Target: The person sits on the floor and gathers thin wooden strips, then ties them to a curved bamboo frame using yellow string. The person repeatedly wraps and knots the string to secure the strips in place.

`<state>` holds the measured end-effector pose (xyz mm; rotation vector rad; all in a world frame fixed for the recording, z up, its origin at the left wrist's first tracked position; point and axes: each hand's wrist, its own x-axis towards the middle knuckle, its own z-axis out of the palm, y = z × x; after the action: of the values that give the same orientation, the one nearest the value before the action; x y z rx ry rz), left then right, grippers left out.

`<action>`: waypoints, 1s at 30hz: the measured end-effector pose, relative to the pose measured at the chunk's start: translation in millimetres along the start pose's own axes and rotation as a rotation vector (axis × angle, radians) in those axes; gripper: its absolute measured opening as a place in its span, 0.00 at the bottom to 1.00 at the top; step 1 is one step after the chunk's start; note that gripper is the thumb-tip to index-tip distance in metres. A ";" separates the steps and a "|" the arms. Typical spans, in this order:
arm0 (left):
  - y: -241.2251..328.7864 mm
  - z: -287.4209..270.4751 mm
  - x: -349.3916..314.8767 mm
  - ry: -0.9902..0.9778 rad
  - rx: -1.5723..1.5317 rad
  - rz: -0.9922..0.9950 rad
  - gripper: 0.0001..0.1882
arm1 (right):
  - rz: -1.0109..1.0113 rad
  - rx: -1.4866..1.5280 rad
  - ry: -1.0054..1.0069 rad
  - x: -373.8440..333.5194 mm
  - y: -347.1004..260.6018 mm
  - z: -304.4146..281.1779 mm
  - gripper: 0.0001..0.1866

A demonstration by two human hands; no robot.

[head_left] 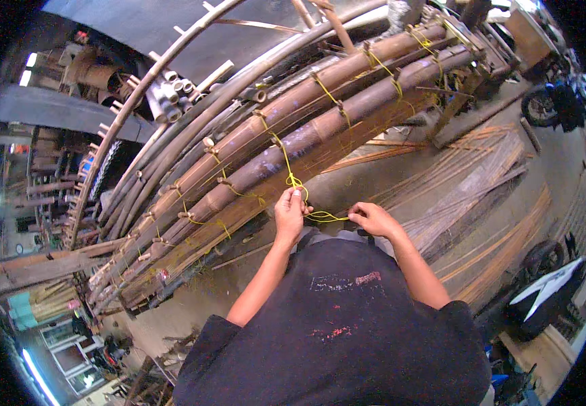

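A thin yellow cord runs between my two hands in a narrow loop. My left hand is closed in a pinch on it, just below a small knot. From there the cord goes up to the nearer thick bamboo pole, where it is tied on. My right hand pinches the far end of the loop, off to the right. Behind lies a second thick bamboo pole, parallel to the first. Thin brown strips hang or lie along the underside of the nearer pole.
More yellow cord ties are spaced along both poles. Long split strips lie on the floor to the right. A curved rail with pegs and a bundle of cut tubes stand behind. Motorbikes are at the right.
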<state>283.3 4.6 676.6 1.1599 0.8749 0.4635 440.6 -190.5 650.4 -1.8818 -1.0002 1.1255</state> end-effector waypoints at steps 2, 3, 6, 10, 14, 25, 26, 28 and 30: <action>8.0 -1.8 -0.6 0.003 0.089 0.008 0.12 | -0.080 -0.023 0.175 24.9 -22.4 12.1 0.17; 10.8 -2.5 -0.2 0.024 0.115 -0.020 0.12 | -0.131 -0.017 0.267 42.5 -26.4 20.1 0.18; 11.7 -13.3 0.3 -0.014 0.177 -0.001 0.12 | -0.189 0.200 0.281 75.7 -80.8 24.0 0.19; 21.6 -16.1 3.1 -0.043 0.363 0.051 0.13 | -0.174 0.285 0.149 116.4 -97.7 36.9 0.17; 17.3 -23.3 15.4 -0.005 0.346 0.023 0.14 | -0.173 0.246 0.229 126.7 -102.8 45.4 0.12; 36.9 -43.2 60.6 -0.129 0.715 0.295 0.11 | -0.172 0.045 0.479 143.5 -106.2 55.6 0.09; 34.3 -48.3 66.4 -0.143 0.787 0.319 0.12 | -0.181 -0.009 0.535 149.3 -104.1 57.6 0.08; 30.4 -48.3 72.9 -0.202 0.614 0.165 0.11 | -0.191 -0.081 0.631 158.0 -98.7 59.2 0.08; 33.6 -46.1 75.5 -0.232 0.541 0.065 0.11 | -0.191 -0.116 0.711 159.9 -89.7 57.7 0.08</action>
<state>295.6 98.4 674.9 1.7036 0.7809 0.1364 416.3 0.2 649.1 -1.9991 -0.8090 0.2391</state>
